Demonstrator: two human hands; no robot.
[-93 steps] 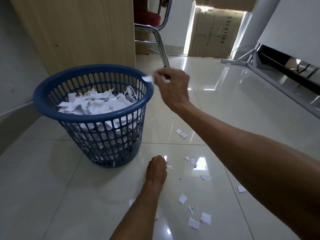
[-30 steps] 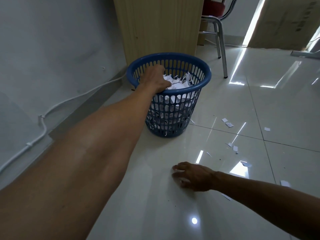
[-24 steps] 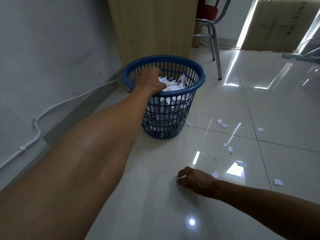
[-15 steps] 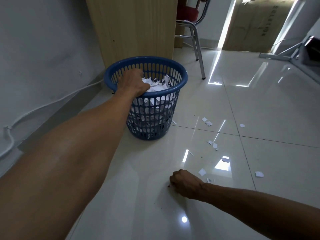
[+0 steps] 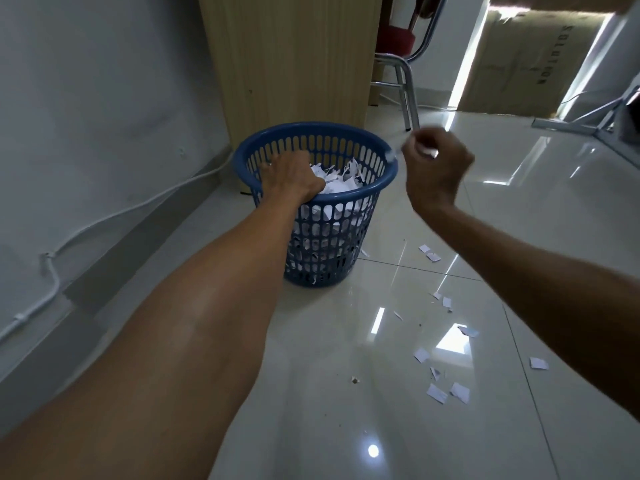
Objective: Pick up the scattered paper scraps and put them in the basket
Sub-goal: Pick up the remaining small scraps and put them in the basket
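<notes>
left hand (image 5: 291, 174) in basket (image 5: 329, 244), grip unclear | right hand (image 5: 436, 168) pinching scrap (image 5: 424, 150) beside rim (image 5: 389, 169) | floor scraps (image 5: 421, 355) right
</notes>
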